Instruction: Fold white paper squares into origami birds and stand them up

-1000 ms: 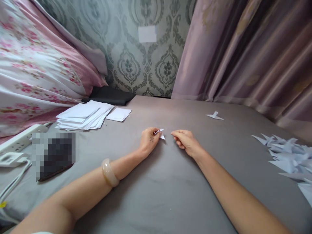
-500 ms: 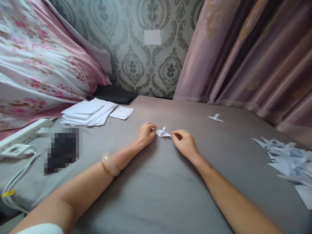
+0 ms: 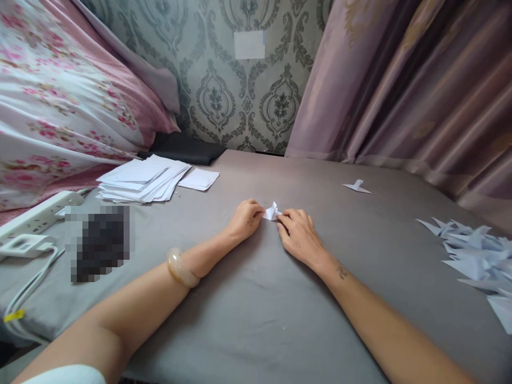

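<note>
1. Paper bird [image 3: 273, 212]: held between both hands, above or on the grey cloth [image 3: 240, 325]; not clear if touching it.
2. Left hand [image 3: 247, 217]: closed at the fingertips, pinching the left end of the bird.
3. Right hand [image 3: 298, 233]: closed at thumb and forefinger, gripping the right end.
4. Bracelet [image 3: 181, 269]: worn on the left forearm.
5. Second bird [image 3: 358, 186]: lies farther back on the right, well apart from both hands.
6. Pile of birds [image 3: 478, 255]: heaped at the right edge, partly out of view.
7. Paper stack [image 3: 140, 178]: lies back left, near a smaller stack [image 3: 199, 180].
</note>
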Tool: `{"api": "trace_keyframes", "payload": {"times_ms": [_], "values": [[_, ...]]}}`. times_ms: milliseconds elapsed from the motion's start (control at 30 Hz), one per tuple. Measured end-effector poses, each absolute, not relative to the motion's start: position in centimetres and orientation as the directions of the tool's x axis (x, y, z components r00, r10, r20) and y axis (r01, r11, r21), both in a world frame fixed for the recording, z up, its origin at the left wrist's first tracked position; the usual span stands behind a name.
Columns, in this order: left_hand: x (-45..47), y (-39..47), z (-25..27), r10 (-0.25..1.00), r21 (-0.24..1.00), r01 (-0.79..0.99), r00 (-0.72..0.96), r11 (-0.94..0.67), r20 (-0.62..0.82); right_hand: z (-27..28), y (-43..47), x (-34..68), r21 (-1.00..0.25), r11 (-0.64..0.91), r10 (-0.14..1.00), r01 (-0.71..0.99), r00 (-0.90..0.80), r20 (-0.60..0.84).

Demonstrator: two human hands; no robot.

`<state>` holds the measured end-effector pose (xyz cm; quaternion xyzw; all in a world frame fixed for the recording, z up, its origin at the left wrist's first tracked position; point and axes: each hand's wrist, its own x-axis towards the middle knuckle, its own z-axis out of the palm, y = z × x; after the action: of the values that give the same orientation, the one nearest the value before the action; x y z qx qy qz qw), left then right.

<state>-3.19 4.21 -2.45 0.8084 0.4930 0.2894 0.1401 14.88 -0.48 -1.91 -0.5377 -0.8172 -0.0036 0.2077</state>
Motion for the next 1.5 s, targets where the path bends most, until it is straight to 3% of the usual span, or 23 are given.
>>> {"api": "trace_keyframes", "payload": {"times_ms": [200,467,600,933,1100,1300,1500], "values": [[-3.4,4.5,-3.3,0.787,0.406,0.678,0.481,-0.613,0.386,-1.7,-1.1,13.7,-0.229,0.435,0.883,0.871,-0.363,0.297],[-4.3,4.5,-2.5,0.762,0.503,0.581,0.562,-0.640,0.322,-1.4,-1.2,13.3,-0.196,0.429,0.889,0.882,-0.373,0.267],[-4.7,5.0,-2.5,0.738,0.514,0.549,0.602,-0.660,0.305,-1.6,-0.7,13.9,-0.278,0.434,0.890,0.857,-0.359,0.282],[-5.1,5.0,-2.3,0.676,0.318,0.598,0.671,-0.736,0.303,-2.1,0.4,14.0,-0.391,0.381,0.909,0.838,-0.263,0.322],[-5.0,5.4,-2.3,0.753,0.480,0.588,0.578,-0.651,0.313,-1.5,1.0,13.4,-0.384,0.309,0.935,0.870,-0.205,0.288],[-5.1,5.7,-1.9,0.796,0.584,0.558,0.521,-0.590,0.307,-1.1,0.7,11.4,-0.364,0.139,0.962,0.921,-0.038,0.269],[-5.1,5.9,-1.7,0.934,0.643,0.679,0.219,-0.354,0.284,-0.9,0.9,10.3,-0.348,-0.002,0.969,0.937,0.087,0.231]]}}
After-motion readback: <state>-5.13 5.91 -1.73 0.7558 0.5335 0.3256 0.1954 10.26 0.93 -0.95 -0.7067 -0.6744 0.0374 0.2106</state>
